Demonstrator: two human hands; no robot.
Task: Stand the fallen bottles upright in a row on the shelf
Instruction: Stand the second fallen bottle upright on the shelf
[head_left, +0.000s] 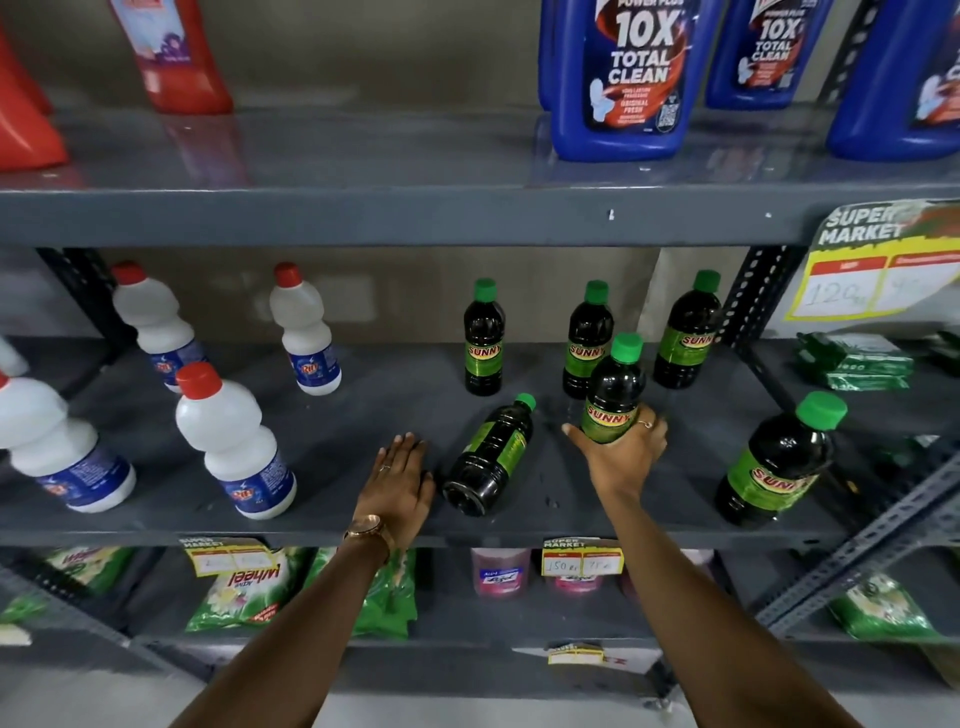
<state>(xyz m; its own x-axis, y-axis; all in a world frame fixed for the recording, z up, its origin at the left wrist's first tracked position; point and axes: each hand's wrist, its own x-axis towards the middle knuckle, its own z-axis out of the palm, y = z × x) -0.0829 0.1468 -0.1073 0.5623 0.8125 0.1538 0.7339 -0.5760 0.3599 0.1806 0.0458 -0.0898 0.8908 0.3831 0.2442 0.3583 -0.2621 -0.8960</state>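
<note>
Crowding is the main risk: the right hand (621, 452) has its fingers (647, 418) wrapped around the base of a dark green-capped bottle (613, 392), held upright just in front of the three standing bottles (586, 340) at the back of the shelf (311, 514), so a careless set-down could knock one over. One fallen bottle (491, 457) lies on its side beside the left hand (400, 480), whose fingers lie flat and released on the shelf; a nudge could roll it off the front edge.

Dark green-capped bottles on the grey shelf (322, 415)

One bottle (491, 457) is lying fallen; another (613, 395) is being held upright; four are standing.
</note>
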